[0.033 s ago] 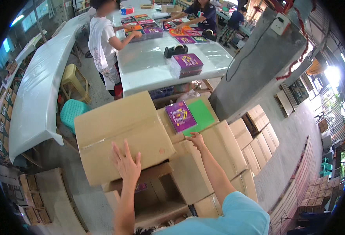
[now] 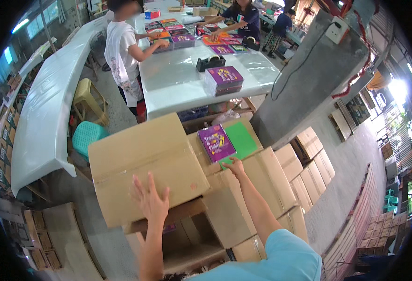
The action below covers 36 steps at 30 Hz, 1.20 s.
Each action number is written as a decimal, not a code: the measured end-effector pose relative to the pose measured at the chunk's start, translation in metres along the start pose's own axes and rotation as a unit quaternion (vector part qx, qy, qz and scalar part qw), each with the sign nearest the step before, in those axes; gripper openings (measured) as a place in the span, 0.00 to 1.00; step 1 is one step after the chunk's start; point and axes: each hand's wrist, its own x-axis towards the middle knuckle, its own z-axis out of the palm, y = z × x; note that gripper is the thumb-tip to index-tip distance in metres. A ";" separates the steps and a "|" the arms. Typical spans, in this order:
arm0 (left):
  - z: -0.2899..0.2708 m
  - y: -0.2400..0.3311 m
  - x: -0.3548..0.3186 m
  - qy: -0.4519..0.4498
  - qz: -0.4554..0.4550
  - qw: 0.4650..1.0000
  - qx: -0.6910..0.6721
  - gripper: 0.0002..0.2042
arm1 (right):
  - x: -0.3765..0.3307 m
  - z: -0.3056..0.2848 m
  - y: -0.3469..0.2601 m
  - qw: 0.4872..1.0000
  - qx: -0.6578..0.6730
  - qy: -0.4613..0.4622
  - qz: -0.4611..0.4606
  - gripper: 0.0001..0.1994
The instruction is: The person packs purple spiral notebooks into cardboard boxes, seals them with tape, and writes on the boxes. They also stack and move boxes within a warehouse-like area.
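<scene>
My left hand lies on the large taped cardboard box, its fingers spread. That box sits tilted over an open cardboard box, whose inside shows below it with a bit of purple. My right hand is at the near edge of a green sheet, its fingers loosely stretched and partly bent; I see nothing held in it. Beside the sheet, partly over it, a purple book or pack in clear wrap rests on a closed carton.
Stacked cartons stand on the right, beside a grey pillar. Ahead, a white-covered table bears a tape dispenser, purple stacks and colourful books, with people working around it. Stools stand left.
</scene>
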 end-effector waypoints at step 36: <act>0.014 -0.013 0.006 0.020 0.041 0.999 -0.029 0.31 | -0.287 -0.100 -0.123 0.831 -0.181 0.253 -0.461 0.37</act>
